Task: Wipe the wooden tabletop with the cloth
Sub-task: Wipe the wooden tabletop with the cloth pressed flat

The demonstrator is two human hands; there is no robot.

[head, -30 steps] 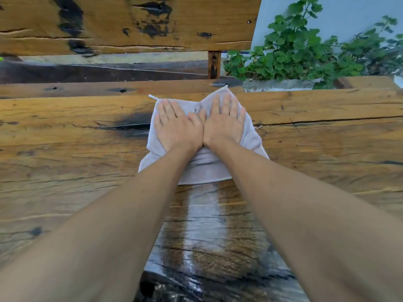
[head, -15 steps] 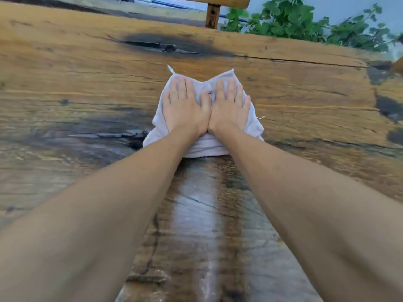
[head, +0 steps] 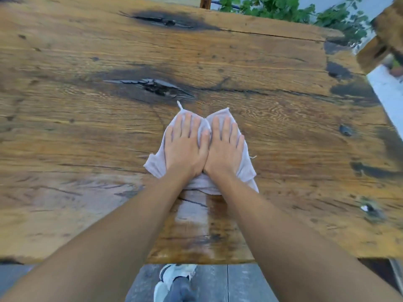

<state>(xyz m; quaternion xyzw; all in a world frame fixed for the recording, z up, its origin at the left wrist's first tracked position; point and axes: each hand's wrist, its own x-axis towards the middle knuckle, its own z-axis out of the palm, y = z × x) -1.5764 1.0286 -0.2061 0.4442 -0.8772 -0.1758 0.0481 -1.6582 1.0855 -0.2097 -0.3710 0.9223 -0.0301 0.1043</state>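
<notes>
A pale grey cloth [head: 246,168] lies bunched on the wooden tabletop [head: 87,131], near its middle. My left hand [head: 185,144] and my right hand [head: 224,147] press flat on the cloth side by side, fingers straight and pointing away from me. The hands cover most of the cloth, and only its edges and two far corners show. A wet, shiny streak [head: 196,221] runs on the wood from the cloth back to the near edge.
Dark burnt-looking knots [head: 152,88] mark the planks beyond the cloth. Green plants [head: 283,7] stand past the far edge. A wooden beam [head: 383,40] juts in at the top right. My shoe [head: 174,282] is on the grey floor below the near edge.
Both hands have drawn the cloth toward me across the planks, from near the far edge to the middle. The view has tilted down, and the near edge and floor show now.
</notes>
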